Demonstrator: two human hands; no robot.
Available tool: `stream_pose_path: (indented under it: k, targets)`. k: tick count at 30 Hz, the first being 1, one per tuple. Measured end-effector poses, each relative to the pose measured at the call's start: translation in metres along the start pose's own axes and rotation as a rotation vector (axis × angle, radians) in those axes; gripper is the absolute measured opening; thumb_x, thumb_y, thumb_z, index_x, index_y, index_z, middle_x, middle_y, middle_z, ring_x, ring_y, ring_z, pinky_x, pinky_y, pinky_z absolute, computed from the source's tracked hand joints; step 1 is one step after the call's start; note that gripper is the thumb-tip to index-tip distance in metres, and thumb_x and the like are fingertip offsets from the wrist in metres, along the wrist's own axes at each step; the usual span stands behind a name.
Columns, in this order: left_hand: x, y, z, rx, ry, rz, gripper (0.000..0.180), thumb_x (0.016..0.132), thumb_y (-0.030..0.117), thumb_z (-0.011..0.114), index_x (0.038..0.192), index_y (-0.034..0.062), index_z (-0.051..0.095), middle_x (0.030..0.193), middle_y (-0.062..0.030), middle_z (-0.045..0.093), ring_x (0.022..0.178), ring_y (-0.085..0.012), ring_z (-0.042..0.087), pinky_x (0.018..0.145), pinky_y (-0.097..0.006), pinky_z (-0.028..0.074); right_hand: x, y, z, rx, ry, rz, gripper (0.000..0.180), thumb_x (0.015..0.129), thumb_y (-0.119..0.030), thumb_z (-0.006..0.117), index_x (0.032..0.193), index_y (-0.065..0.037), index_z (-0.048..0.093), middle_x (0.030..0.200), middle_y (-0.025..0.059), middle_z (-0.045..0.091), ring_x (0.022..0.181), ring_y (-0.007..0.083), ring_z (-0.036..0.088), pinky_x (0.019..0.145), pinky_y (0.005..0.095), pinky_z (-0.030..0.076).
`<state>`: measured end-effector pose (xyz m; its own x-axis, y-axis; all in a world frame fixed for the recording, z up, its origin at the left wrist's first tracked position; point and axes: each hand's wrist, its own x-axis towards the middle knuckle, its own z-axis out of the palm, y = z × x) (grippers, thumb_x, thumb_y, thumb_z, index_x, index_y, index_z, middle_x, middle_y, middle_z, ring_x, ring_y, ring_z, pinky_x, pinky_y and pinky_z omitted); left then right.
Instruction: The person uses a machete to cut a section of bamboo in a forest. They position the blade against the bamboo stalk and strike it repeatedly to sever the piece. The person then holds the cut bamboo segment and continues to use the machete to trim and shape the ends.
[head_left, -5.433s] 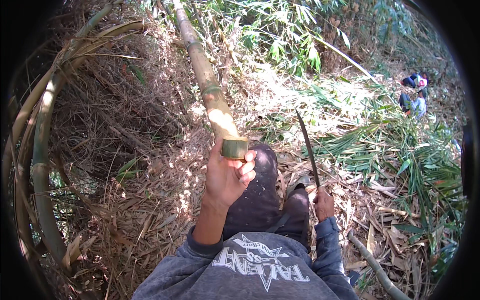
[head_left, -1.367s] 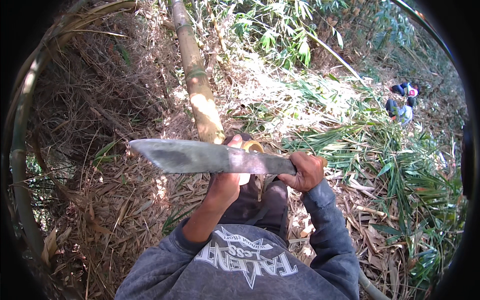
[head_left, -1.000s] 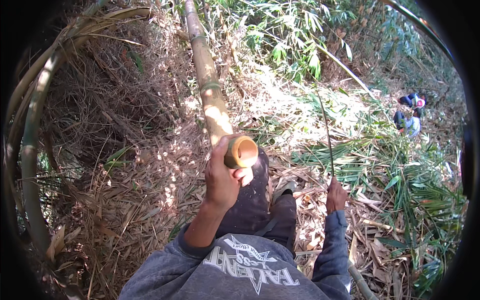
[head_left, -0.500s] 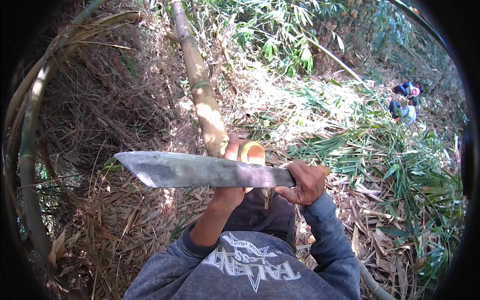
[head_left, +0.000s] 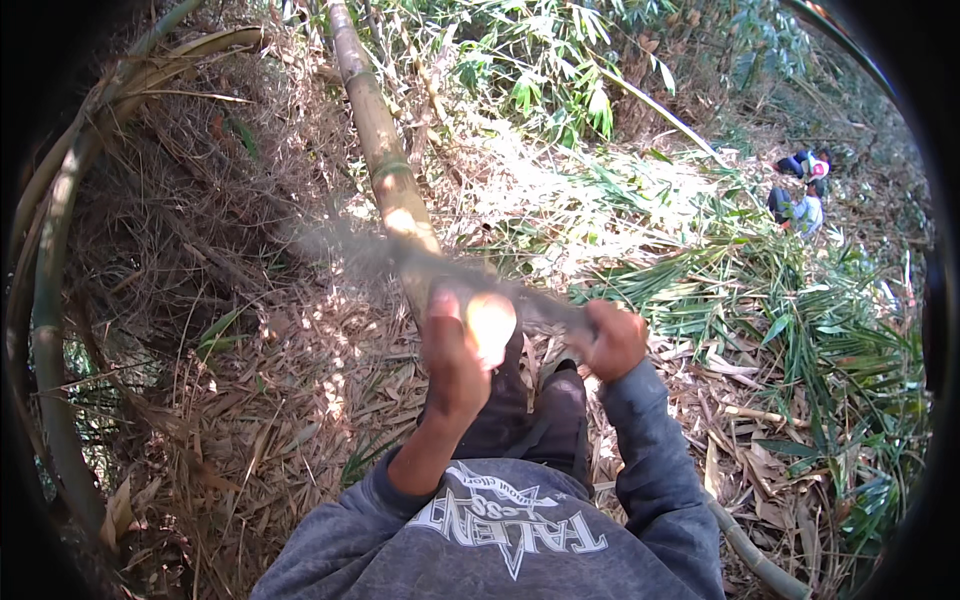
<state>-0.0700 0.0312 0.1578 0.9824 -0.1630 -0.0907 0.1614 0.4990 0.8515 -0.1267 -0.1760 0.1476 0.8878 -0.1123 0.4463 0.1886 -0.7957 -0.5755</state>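
Observation:
My left hand [head_left: 455, 355] is closed around a piece of bamboo whose round cut end [head_left: 492, 322] glows in bright sun and faces up beside my thumb. How long this piece is I cannot see, as its lower part is hidden. In my right hand [head_left: 613, 340] is the handle of a machete [head_left: 530, 300], held to the right of the bamboo. Motion smears the blade, which stretches leftward and away across the space just beyond the cut end. Behind my left hand a thick bamboo pole [head_left: 380, 145] slants down from the far left.
Dry leaves [head_left: 270, 400] cover the ground around my feet. Cut green leafy branches [head_left: 690, 275] lie at the right. Curved bamboo stems [head_left: 52, 290] rise along the left edge, and a thin stem [head_left: 760, 560] lies at lower right. Two people [head_left: 800, 190] are low down at the far right.
The machete has swung: its blade tip moved up and away, and the blade is now blurred. My right hand rose slightly. The bamboo's cut end is now uncovered and tipped more toward me.

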Motion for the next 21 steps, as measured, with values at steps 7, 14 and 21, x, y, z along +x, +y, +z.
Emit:
stream_pose_path:
  k: [7, 14, 21]
  targets:
    - [0.014, 0.049, 0.042, -0.121, 0.114, -0.001, 0.036, 0.097, 0.039, 0.041, 0.109, 0.0054, 0.05, 0.08, -0.0041, 0.055, 0.058, -0.0114, 0.051, 0.046, -0.023, 0.041, -0.073, 0.087, -0.005, -0.07, 0.192, 0.513, 0.058, 0.101, -0.043, 0.03, 0.074, 0.0, 0.057, 0.055, 0.0149, 0.05, 0.052, 0.0312, 0.051, 0.053, 0.0412, 0.039]
    - [0.013, 0.002, 0.001, -0.27, -0.426, -0.165, 0.053, 0.091, 0.052, 0.05, 0.121, 0.0085, 0.043, 0.092, -0.0067, 0.055, 0.068, -0.0117, 0.053, 0.054, -0.022, 0.043, -0.052, 0.004, 0.001, 0.091, 0.144, 0.157, 0.057, 0.088, -0.059, 0.051, 0.073, -0.004, 0.057, 0.057, 0.0106, 0.049, 0.044, 0.0269, 0.047, 0.044, 0.0384, 0.036]
    - [0.022, -0.015, -0.011, -0.478, -0.391, -0.332, 0.045, 0.097, 0.046, 0.043, 0.114, 0.0045, 0.05, 0.093, -0.0092, 0.063, 0.087, -0.0187, 0.064, 0.081, -0.034, 0.052, -0.017, -0.027, -0.016, -0.063, 0.01, -0.24, 0.053, 0.076, -0.057, 0.068, 0.073, -0.005, 0.058, 0.058, 0.0085, 0.048, 0.045, 0.0252, 0.052, 0.043, 0.0369, 0.04]
